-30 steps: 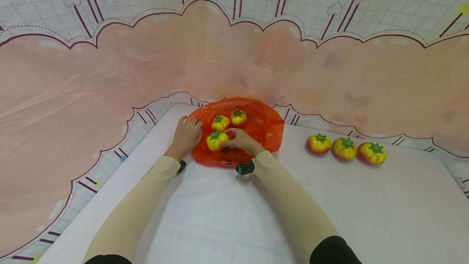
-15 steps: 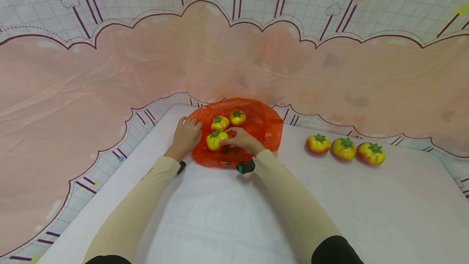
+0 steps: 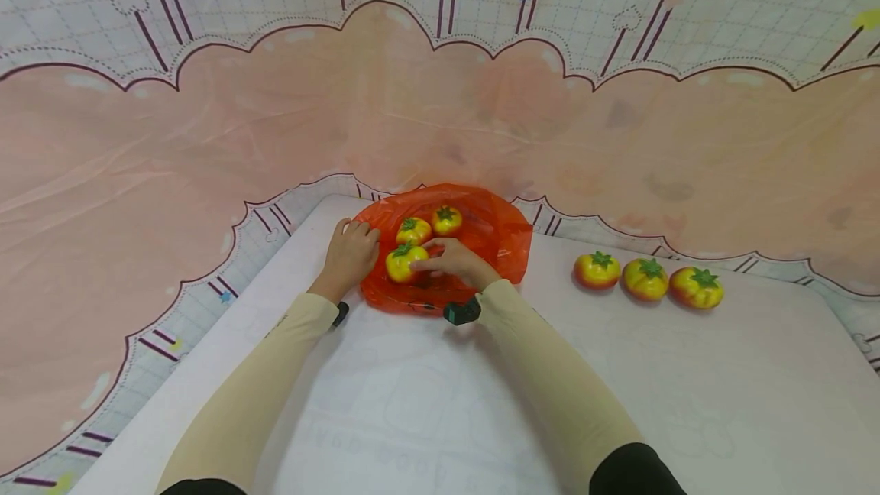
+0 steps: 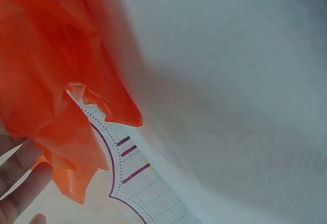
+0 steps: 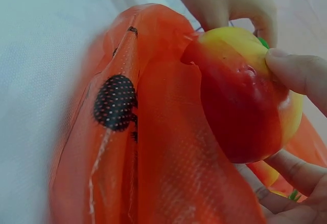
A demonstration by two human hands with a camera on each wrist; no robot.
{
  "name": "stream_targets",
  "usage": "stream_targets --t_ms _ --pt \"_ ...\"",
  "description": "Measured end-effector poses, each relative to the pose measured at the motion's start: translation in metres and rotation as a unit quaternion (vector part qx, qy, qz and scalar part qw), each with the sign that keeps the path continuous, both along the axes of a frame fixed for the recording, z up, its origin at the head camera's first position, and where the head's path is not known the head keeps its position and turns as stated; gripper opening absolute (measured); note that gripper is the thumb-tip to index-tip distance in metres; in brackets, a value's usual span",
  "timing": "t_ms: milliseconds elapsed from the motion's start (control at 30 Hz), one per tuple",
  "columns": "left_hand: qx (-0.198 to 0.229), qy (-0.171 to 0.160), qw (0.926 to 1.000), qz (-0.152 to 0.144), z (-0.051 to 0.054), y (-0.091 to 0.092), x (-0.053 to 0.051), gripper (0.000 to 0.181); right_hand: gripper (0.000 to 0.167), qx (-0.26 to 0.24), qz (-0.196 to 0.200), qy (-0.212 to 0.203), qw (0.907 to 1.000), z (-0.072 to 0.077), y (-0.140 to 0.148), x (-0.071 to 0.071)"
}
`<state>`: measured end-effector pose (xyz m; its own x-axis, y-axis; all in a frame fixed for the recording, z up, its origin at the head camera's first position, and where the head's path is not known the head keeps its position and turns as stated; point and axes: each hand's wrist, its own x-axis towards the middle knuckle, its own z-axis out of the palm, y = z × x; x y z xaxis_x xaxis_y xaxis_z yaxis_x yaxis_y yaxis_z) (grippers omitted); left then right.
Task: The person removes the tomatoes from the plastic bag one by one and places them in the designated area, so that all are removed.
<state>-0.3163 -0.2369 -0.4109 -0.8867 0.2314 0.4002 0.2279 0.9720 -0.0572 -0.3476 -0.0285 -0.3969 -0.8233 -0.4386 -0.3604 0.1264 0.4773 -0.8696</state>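
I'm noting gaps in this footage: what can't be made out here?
Left hand, left wrist view: mostly cut off by the left edge.
Black print on red bag, head view: too small to tell.
Rear fruit, right wrist view: mostly hidden by the held fruit and right hand.
Black sleeves, head view: cut off by bottom edge.

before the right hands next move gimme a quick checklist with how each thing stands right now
1. Right hand has the round yellow-and-red fruit with a green leafy top: ok, held between thumb and fingers.
2. Left hand on the shiny red plastic bag: ok, holding its left edge.
3. Held fruit not snagging on the bag: cannot tell, contact is unclear.
4. Two similar fruits beyond it leaf-side up: ok.
5. Row of three similar fruits clear of both hands: ok, on the white table.
6. Bag's underside intact: cannot tell, hidden.
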Motion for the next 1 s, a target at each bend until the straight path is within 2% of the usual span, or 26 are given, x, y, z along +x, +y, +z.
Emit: stream_targets --t_ms 333,500,867,1000 --pt "0.002 0.005 1.0000 -0.006 -0.001 0.000 -0.001 0.018 0.054 -0.065 0.009 -0.025 0.9975 0.001 0.005 -0.001" --pt "0.002 0.001 1.0000 -0.004 0.000 0.000 -0.001 0.020 0.053 -0.080 0.020 -0.017 0.9965 0.002 0.008 -0.001" --pt "0.000 0.021 0.9997 -0.012 0.001 0.000 0.001 0.016 0.055 -0.073 0.052 0.031 0.9955 0.012 0.015 -0.002" --pt "0.002 0.021 0.9997 -0.013 0.001 0.000 0.002 0.015 0.055 -0.078 0.054 0.032 0.9950 0.016 0.018 -0.002"
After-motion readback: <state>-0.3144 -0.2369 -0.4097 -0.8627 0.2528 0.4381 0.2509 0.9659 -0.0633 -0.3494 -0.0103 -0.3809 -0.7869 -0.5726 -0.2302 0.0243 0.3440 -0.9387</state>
